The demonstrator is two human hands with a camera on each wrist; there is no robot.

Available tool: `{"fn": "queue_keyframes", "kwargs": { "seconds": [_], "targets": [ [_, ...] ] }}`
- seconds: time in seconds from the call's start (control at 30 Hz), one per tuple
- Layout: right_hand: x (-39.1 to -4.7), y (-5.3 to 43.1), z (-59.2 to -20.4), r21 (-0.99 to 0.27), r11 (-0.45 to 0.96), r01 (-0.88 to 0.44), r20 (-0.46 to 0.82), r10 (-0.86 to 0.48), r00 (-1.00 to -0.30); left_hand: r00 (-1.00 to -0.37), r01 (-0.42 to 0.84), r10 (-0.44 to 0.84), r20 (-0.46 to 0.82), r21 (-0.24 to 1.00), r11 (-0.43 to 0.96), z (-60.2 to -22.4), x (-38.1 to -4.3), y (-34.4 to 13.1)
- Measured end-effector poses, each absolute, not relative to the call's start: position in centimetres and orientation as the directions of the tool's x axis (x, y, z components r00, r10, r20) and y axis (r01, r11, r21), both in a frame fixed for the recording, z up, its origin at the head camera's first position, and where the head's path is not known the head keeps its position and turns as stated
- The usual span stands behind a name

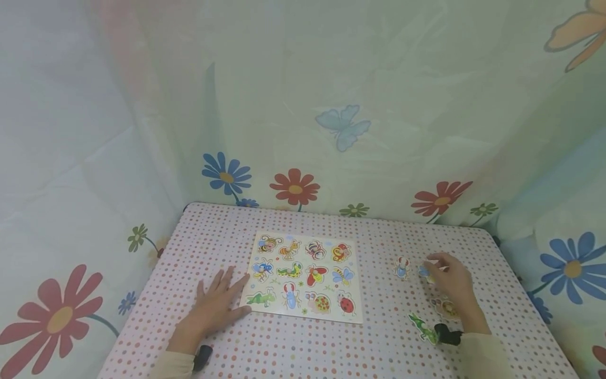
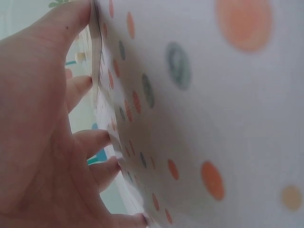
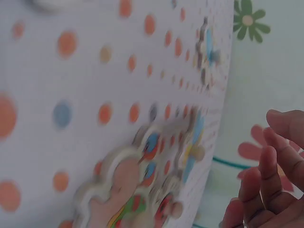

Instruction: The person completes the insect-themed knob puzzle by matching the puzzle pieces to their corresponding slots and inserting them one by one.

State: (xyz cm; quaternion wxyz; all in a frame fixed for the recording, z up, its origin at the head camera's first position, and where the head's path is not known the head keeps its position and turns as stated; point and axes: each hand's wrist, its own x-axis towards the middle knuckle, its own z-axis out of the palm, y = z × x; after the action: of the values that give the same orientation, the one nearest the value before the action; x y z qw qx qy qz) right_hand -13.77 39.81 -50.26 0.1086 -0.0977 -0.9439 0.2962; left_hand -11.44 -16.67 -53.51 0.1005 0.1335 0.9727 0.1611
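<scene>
My left hand (image 1: 215, 302) rests spread on the table at the left side of a wooden insect puzzle board (image 1: 331, 288). In the left wrist view, its thumb (image 2: 71, 23) and one finger touch the board's edge. Over at the right, my right hand (image 1: 452, 279) hovers by a blue-winged insect piece (image 1: 423, 271), its fingers loosely bent. The right wrist view shows those fingers (image 3: 268, 166) apart from the pieces, holding nothing. Close by lie a stag beetle piece (image 1: 401, 268), a snail piece (image 3: 126, 175) and a grasshopper piece (image 1: 423, 328).
A red piece with a knob (image 3: 166, 209) lies beyond the snail in the right wrist view. The dotted cloth (image 1: 303, 350) covers the table. Behind the table hangs a flowered curtain (image 1: 265, 105). Dark wrist devices (image 1: 202, 358) sit at both cuffs.
</scene>
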Motion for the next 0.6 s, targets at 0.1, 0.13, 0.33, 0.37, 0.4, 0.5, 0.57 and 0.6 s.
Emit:
{"fn": "queue_keyframes", "kwargs": {
  "seconds": [0.1, 0.13, 0.33, 0.37, 0.4, 0.5, 0.57, 0.6],
  "targets": [
    [-13.7, 40.8, -50.6, -0.568, 0.806, 0.166, 0.127, 0.285, -0.950, -0.944, 0.226, 0.292, -0.153, 0.345, 0.911, -53.5, -11.5, -16.6],
    [-13.6, 41.0, -50.6, -0.563, 0.808, 0.176, 0.122, 0.291, -0.949, -0.944, 0.226, 0.292, -0.154, 0.346, 0.911, -53.4, -11.5, -16.6],
    [-13.3, 42.0, -50.4, -0.534, 0.819, 0.210, 0.041, 0.273, -0.961, -0.943, 0.232, 0.297, -0.150, 0.343, 0.910, -53.4, -11.5, -16.7],
    [-13.4, 42.1, -50.5, -0.535, 0.813, 0.230, 0.013, 0.280, -0.960, -0.943, 0.234, 0.298, -0.148, 0.342, 0.910, -53.4, -11.5, -16.7],
    [-13.4, 42.2, -50.5, -0.533, 0.809, 0.247, -0.011, 0.286, -0.958, -0.943, 0.233, 0.298, -0.150, 0.341, 0.911, -53.4, -11.5, -16.7],
    [-13.5, 42.3, -50.8, -0.535, 0.791, 0.297, -0.068, 0.311, -0.948, -0.943, 0.235, 0.299, -0.145, 0.345, 0.909, -53.4, -11.4, -16.7],
    [-13.6, 42.4, -51.0, -0.532, 0.782, 0.325, -0.096, 0.326, -0.941, -0.944, 0.233, 0.298, -0.145, 0.348, 0.908, -53.4, -11.4, -16.7],
    [-13.7, 42.4, -51.0, -0.529, 0.780, 0.335, -0.105, 0.331, -0.938, -0.944, 0.231, 0.296, -0.148, 0.348, 0.909, -53.4, -11.4, -16.7]
  ]
}}
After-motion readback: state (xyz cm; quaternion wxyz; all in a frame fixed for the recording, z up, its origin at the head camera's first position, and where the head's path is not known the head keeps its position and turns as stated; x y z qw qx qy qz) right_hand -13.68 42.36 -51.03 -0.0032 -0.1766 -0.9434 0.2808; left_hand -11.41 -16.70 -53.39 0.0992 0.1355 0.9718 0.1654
